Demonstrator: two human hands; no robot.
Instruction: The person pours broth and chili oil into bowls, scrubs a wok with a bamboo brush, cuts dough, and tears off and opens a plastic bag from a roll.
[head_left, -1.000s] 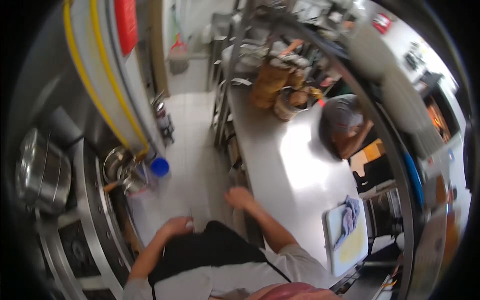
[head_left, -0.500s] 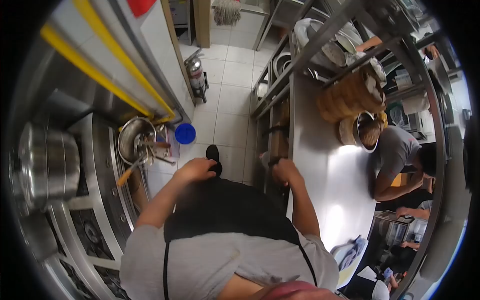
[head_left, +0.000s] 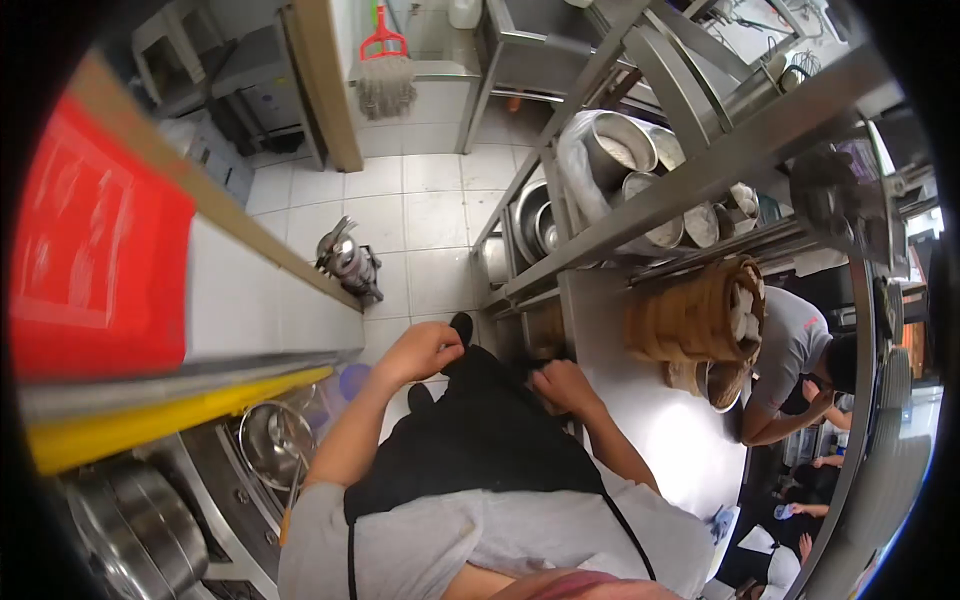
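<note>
My left hand (head_left: 425, 352) is in front of the black apron (head_left: 470, 430), above the floor, with its fingers curled inward and nothing visible in them. My right hand (head_left: 563, 386) is closed beside the edge of the steel counter (head_left: 600, 330). A dark patch lies by its fingers, and I cannot make out whether it holds anything. Stacked bamboo steamers (head_left: 670, 318) stand on the counter, with pale pieces in the top one. Behind them is a metal bowl (head_left: 728, 385), partly hidden.
On the left are a large steel pot (head_left: 135, 530), a steel bowl (head_left: 275, 440) and a yellow pipe (head_left: 190, 408). A fire extinguisher (head_left: 348, 262) stands on the tiled floor near a doorway. A mop (head_left: 386, 85) hangs ahead. A co-worker (head_left: 795, 345) leans over beyond the counter.
I have moved forward along the aisle and the view has turned. The extinguisher and the stove items have shifted lower. Both hands have swung slightly; both remain curled.
</note>
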